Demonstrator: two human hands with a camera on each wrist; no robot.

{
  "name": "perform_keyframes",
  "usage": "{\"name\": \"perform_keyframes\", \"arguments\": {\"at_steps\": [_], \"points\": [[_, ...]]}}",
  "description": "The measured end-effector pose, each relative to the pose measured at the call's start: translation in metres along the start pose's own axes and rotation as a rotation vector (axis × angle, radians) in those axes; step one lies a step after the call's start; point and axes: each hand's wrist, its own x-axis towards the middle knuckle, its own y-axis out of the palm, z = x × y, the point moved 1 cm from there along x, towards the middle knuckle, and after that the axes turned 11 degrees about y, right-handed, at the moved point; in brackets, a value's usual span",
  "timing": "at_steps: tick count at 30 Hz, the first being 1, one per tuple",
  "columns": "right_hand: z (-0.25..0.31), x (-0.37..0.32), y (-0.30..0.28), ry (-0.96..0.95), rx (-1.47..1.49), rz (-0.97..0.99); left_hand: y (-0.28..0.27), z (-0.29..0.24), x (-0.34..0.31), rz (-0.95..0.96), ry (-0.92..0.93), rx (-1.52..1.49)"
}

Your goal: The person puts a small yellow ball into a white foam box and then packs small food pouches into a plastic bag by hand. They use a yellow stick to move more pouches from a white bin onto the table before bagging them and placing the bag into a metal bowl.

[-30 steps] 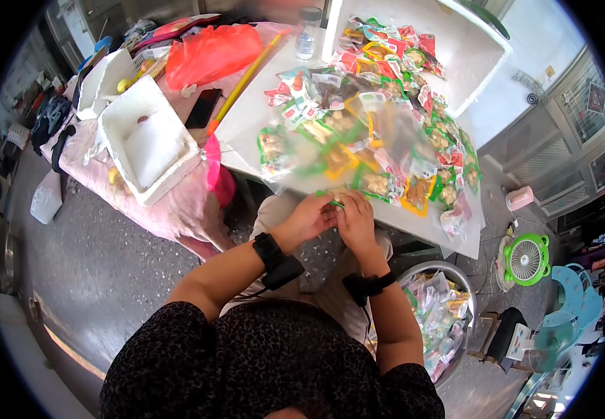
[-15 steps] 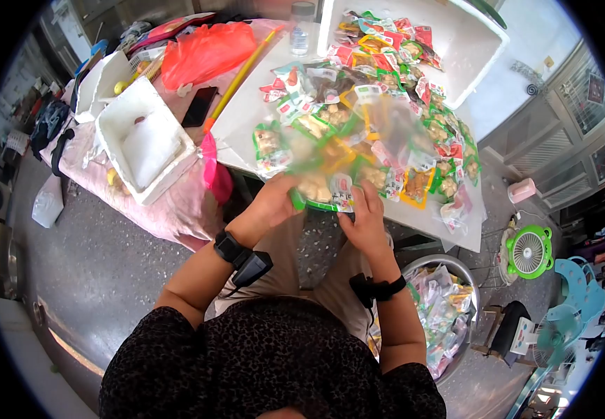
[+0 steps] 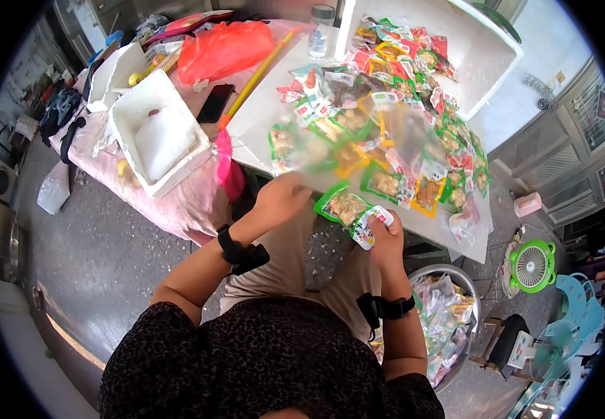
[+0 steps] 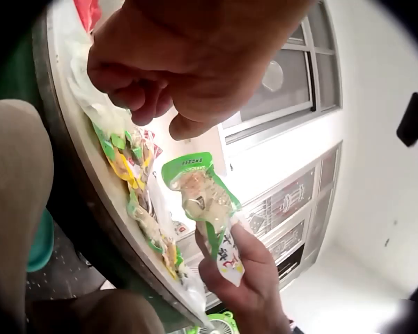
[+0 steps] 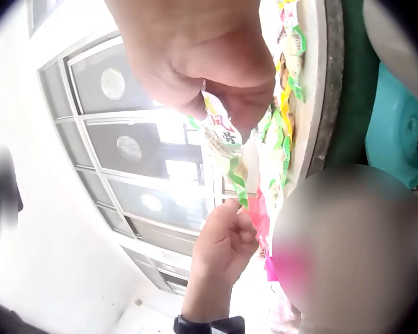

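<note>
My right hand (image 3: 388, 241) pinches a green-edged plastic food packet (image 3: 345, 207) by its white printed end, between thumb and fingers. Pale brown chunks show through the clear part of the packet, which is held out in front of the table edge. My left hand (image 3: 280, 201), slightly blurred, is just left of the packet's green end. In the left wrist view, this left hand (image 4: 177, 69) has loosely curled fingers with nothing between them, apart from the packet. Close beyond both hands, a heap of similar packets (image 3: 386, 183) covers much of the white tabletop (image 3: 247, 143).
A white foam box (image 3: 487, 70) lies tipped behind the heap. Another foam box (image 3: 159, 143) stands on the pink cloth at left, near a phone (image 3: 215, 103) and a yellow stick (image 3: 257, 77). A metal basin (image 3: 475, 293) of packets sits low at right.
The packet, earlier held between both hands at the table edge, is now in the right hand only, tilted and farther right. The left hand has come away from it.
</note>
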Motion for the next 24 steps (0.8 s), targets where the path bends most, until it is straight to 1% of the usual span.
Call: {"name": "perform_keyframes", "arguments": {"at_steps": [2,3,6,8,10,12,15,18,21,24], "points": [[0.0,0.009,0.007,0.03,0.241,-0.092,0.001,0.01,0.011,-0.113,0.114,0.357],[-0.002,0.014,0.007,0.035,0.273,-0.062,0.001,0.01,0.015,-0.1,0.079,0.346],[-0.009,0.033,0.015,-0.007,0.335,-0.066,0.003,0.014,0.026,0.03,0.013,0.364],[-0.008,0.042,0.024,-0.027,0.338,-0.041,0.011,0.032,0.032,-0.003,0.038,0.314],[-0.013,0.054,0.029,-0.023,0.318,-0.049,0.013,0.036,0.034,-0.062,0.079,0.258],[-0.018,0.064,0.037,0.015,0.319,-0.001,0.016,0.035,0.034,-0.149,0.138,0.195],[-0.018,0.072,0.056,0.063,0.336,0.056,0.019,0.026,0.032,-0.171,0.139,0.22],[-0.013,0.078,0.066,0.136,0.384,0.082,0.01,0.004,0.028,-0.159,0.182,0.297],[-0.017,0.088,0.073,0.206,0.435,0.151,0.001,-0.018,0.026,-0.182,0.254,0.309],[-0.021,0.103,0.083,0.327,0.465,0.288,0.014,0.0,0.025,-0.166,0.279,0.413]]}}
